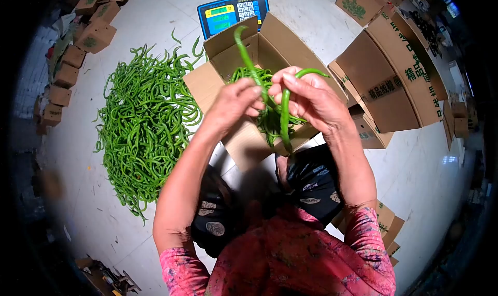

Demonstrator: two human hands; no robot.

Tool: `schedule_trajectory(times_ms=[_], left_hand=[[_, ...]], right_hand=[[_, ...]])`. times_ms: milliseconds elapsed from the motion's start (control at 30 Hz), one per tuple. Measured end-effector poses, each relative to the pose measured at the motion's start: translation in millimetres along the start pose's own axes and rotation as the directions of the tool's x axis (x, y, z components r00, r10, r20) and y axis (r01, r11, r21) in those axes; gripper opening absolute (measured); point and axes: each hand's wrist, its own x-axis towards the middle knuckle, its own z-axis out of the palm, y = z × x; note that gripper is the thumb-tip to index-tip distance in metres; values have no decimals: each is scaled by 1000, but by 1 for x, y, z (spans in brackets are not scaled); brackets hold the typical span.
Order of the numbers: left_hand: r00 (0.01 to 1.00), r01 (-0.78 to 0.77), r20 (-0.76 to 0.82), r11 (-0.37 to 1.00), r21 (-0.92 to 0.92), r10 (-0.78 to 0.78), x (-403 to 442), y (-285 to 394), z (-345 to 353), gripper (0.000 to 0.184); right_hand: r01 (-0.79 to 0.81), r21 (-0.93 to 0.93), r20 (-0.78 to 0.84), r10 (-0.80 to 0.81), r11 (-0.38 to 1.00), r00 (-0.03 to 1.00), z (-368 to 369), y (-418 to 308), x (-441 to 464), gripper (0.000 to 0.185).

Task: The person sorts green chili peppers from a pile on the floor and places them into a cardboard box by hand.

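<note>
Above an open cardboard box (244, 140), my left hand (236, 101) pinches a long green pepper (245, 53) that points up and away. My right hand (314, 96) has its fingers closed on a curved green pepper (285, 114), one end hanging down and the other bending to the right. The two hands are close together, and the peppers nearly meet between them. Inside the box lie more green peppers (270, 125), partly hidden by my hands. A large heap of green peppers (145, 125) spreads on the floor to the left.
A blue digital scale (233, 15) stands behind the box. Large open cartons (384, 83) stand to the right, with more cartons (96, 36) along the left edge. Folded cardboard (389, 226) lies at the lower right. My knees are just below the box.
</note>
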Motion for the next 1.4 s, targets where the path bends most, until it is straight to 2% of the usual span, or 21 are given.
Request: schedule_trajectory(times_ms=[67,133,267,300,333,467,600,667,700,733,800,867,933,967,1000,1067,1133,1233,1333,1367,1400], left_hand=[[998,-25,-59,985,171,36,0,-5,7,49],[990,-91,-94,989,113,102,-10,16,13,48],[982,-179,84,980,82,172,-25,24,33,34],[994,-56,95,998,7,55,-29,21,36,24],[995,-53,85,995,89,46,-27,15,35,20],[984,-81,-176,965,-251,37,-22,13,17,17],[946,-90,-324,972,-217,16,0,0,2,17],[961,-45,-275,992,-115,12,11,-11,12,28],[989,-47,-147,993,-112,31,14,-20,16,39],[982,-40,-184,999,-19,36,7,-15,31,47],[923,-201,-238,906,372,303,12,-33,42,49],[928,-342,-94,923,179,362,-27,9,42,43],[938,-346,38,935,72,344,-65,21,33,37],[892,-448,12,883,138,451,-80,20,29,33],[937,-345,3,925,158,349,-104,29,21,33],[892,-400,-125,887,231,435,-143,11,-13,34],[902,-100,-426,994,-40,74,-184,3,-56,35],[602,26,-797,999,-46,-52,-236,-84,-133,37],[312,27,-924,974,-223,-220,-303,-216,-197,27],[342,-7,-906,964,-267,-248,-329,-267,-216,25],[193,147,-957,971,-189,-215,-337,-290,-215,23]], right_hand=[[22,-4,-133,-22,1000,991,-3,-2,4,22],[58,-64,-196,-70,996,978,-10,-5,7,21],[92,-100,-249,-114,991,962,-9,10,16,21],[79,-114,-219,-102,990,970,-8,13,16,26],[65,-128,-188,-89,990,978,-8,15,15,31],[-15,-456,-222,-97,890,970,1,3,7,41],[16,-481,-267,-164,876,950,-7,-5,3,37],[58,-474,-265,-205,879,942,-4,-4,3,33],[32,-486,-282,-192,873,940,0,-5,3,32],[7,-493,-290,-173,870,941,4,-5,2,32],[-16,-467,-313,-149,884,938,7,-1,1,29],[-17,-490,-279,-138,871,950,6,2,1,28],[-19,-480,-240,-111,877,964,4,6,0,26],[-38,-480,-244,-92,876,965,9,7,1,25],[-41,-489,-240,-89,871,967,13,8,1,25],[-42,-504,-229,-87,863,969,17,10,3,24],[-56,-524,-218,-70,850,974,23,14,4,24],[-82,-541,-174,-16,837,985,24,20,8,23],[-110,-563,-156,25,819,987,30,27,11,22],[-110,-585,-155,22,804,988,36,28,12,22],[-122,-588,-154,37,800,987,38,31,13,22]])
